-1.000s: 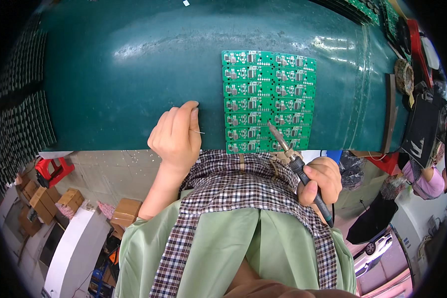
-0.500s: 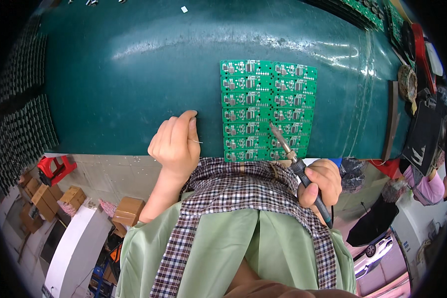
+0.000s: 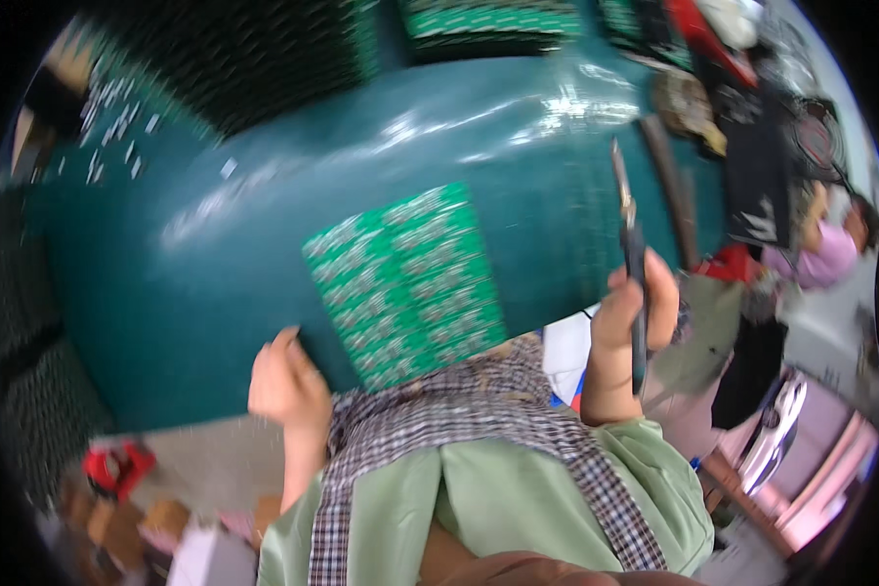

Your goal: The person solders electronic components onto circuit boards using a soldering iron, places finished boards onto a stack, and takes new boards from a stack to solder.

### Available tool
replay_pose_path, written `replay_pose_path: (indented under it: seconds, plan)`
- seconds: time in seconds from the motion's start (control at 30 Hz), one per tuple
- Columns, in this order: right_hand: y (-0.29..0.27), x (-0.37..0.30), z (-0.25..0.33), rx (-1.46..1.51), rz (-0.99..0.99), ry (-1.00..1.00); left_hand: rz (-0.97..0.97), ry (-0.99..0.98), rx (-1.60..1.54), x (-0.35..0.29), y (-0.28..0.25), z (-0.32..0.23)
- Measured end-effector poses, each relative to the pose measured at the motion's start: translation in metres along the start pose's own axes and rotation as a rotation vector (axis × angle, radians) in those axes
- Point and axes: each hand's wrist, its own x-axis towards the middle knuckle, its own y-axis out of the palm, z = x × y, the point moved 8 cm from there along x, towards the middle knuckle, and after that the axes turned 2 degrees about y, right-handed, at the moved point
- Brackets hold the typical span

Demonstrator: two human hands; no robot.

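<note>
A panel of green circuit boards [image 3: 410,288] lies tilted on the dark green table mat, its near edge by my checked apron. My right hand [image 3: 615,317] grips the dark handle of a soldering iron [image 3: 635,249]. The iron's metal tip points away from me, right of the panel and apart from it. My left hand [image 3: 288,381] is closed in a pinch at the table's near edge, left of the panel. A thin solder wire stuck out of these fingers a moment ago; blur hides it now.
Stacked dark boards [image 3: 254,59] stand at the far left, more green boards [image 3: 493,20] at the back. Small white pieces [image 3: 117,127] lie scattered far left. A dark bar [image 3: 672,190] lies right of the iron. A person in pink [image 3: 820,259] is at right.
My view has swung, so the panel appears turned and further left. The iron's tip has left the panel, and my right hand has lifted it away to the right.
</note>
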Motion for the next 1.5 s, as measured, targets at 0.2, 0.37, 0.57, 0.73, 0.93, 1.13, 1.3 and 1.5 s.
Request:
replay_pose_path:
  seconds: [0.2, 0.37, 0.57, 0.73, 0.93, 1.13, 1.3, 1.5]
  plan:
    - [-0.018, 0.064, -0.056, -0.479, -0.199, -0.054, 0.02, -0.071, 0.031, -0.004, -0.006, 0.002]
    - [-0.006, 0.073, -0.064, -0.582, 0.009, -0.043, 0.074, -0.121, -0.093, 0.006, 0.004, 0.0]
    - [0.014, 0.009, -0.024, -0.115, 0.1, 0.228, 0.091, -0.13, -0.066, 0.013, 0.01, -0.005]
    - [0.043, -0.011, -0.01, 0.131, 0.167, 0.166, -0.035, -0.052, -0.037, 0.007, 0.007, -0.002]
    - [0.053, -0.013, -0.009, 0.066, 0.322, 0.145, -0.018, -0.042, -0.031, 0.007, 0.006, -0.003]
    - [0.055, -0.011, -0.008, -0.008, 0.356, 0.124, 0.018, -0.048, -0.028, 0.008, 0.005, -0.006]
    - [0.055, -0.01, -0.009, -0.011, 0.365, 0.111, 0.03, -0.039, -0.025, 0.009, 0.005, -0.01]
    - [0.055, -0.012, -0.009, 0.004, 0.356, 0.081, 0.045, -0.05, -0.026, 0.011, 0.006, -0.01]
